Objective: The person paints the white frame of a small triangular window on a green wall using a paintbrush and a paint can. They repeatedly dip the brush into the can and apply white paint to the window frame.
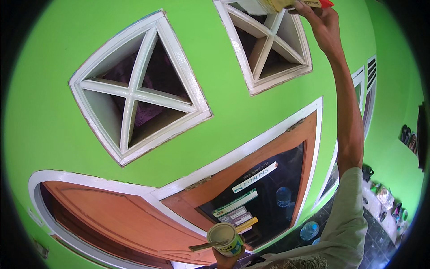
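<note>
My right hand [319, 20], arm stretched up, grips the handle of a paintbrush [282, 4] with a red tip. The pale bristles lie over the top of a white, cross-barred vent frame [250, 75] in the green wall. Low in the view, my left hand [227, 258] holds a paint can [225, 240] from below; the can is uncapped and a paint-stained stick [201, 247] rests across its rim. Another white vent frame [201, 101], with a glossy surface, is at the left.
Below the vents are an orange-brown door [127, 215] and a glazed window [289, 175] bearing stickers, both framed in white. Large water bottles [309, 230] stand on the dark tiled floor at the lower right. Sandals [405, 134] and assorted items lie farther right.
</note>
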`<state>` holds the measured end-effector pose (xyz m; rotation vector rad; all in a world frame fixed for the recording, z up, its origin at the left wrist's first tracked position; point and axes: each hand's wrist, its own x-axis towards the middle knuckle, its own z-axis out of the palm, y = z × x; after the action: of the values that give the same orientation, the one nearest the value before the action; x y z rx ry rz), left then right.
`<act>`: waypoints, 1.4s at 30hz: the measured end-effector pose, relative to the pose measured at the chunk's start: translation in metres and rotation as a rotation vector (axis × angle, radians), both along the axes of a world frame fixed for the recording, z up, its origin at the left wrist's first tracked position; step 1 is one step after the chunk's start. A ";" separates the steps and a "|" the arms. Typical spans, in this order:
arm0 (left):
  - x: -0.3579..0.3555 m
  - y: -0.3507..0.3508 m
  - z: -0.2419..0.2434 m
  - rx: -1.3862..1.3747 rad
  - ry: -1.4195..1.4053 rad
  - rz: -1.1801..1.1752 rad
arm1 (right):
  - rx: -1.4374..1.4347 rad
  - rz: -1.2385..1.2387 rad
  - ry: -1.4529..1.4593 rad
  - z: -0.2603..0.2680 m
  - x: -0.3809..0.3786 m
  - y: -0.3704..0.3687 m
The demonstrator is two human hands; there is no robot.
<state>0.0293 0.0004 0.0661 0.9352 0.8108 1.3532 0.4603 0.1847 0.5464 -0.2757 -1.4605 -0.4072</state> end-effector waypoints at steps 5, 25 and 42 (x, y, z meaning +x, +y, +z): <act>0.007 0.004 0.020 -0.033 -0.047 -0.029 | -0.151 -0.135 -0.053 -0.009 -0.001 0.002; -0.013 0.007 -0.023 -0.274 -0.678 -0.207 | -0.142 0.003 -0.034 -0.013 -0.009 -0.004; 0.004 0.002 0.014 -0.157 -0.197 -0.023 | -0.375 0.026 -0.014 0.036 0.054 0.030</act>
<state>0.0338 0.0020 0.0804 0.6758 0.7409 1.3185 0.5141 0.2151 0.5823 -0.5536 -1.5476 -0.1110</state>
